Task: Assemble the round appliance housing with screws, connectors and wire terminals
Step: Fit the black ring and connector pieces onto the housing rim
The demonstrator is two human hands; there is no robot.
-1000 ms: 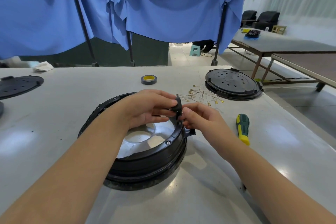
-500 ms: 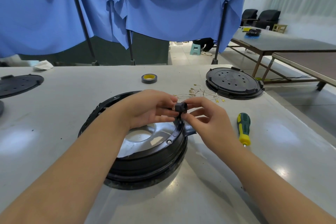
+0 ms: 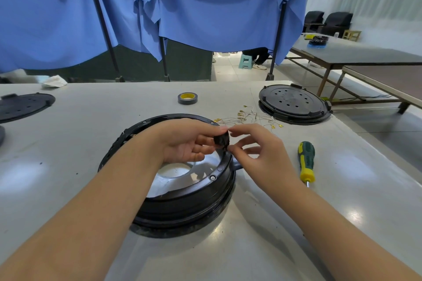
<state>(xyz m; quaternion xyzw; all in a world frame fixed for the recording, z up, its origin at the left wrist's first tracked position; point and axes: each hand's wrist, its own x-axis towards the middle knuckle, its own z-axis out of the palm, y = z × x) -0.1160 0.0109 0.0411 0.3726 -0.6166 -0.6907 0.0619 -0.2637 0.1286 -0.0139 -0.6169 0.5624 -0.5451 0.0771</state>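
The round black housing (image 3: 182, 207) with a shiny metal dish inside sits in the middle of the grey table. Just above its right rim, a small black connector block (image 3: 222, 139) is held between both hands. My left hand (image 3: 189, 141) pinches it from the left with thumb and fingers. My right hand (image 3: 258, 150) pinches its right edge with thumb and forefinger, the other fingers spread. A bundle of thin wires with brass terminals (image 3: 251, 117) lies behind the hands.
A green and yellow screwdriver (image 3: 306, 161) lies to the right of the housing. A roll of grey tape (image 3: 187, 98) stands further back. Black perforated lids lie at the right (image 3: 293, 104) and far left (image 3: 22, 105). Blue cloth hangs behind the table.
The connector block has been lifted off the housing's right rim and turned between the fingers. My right hand's fingers have spread out.
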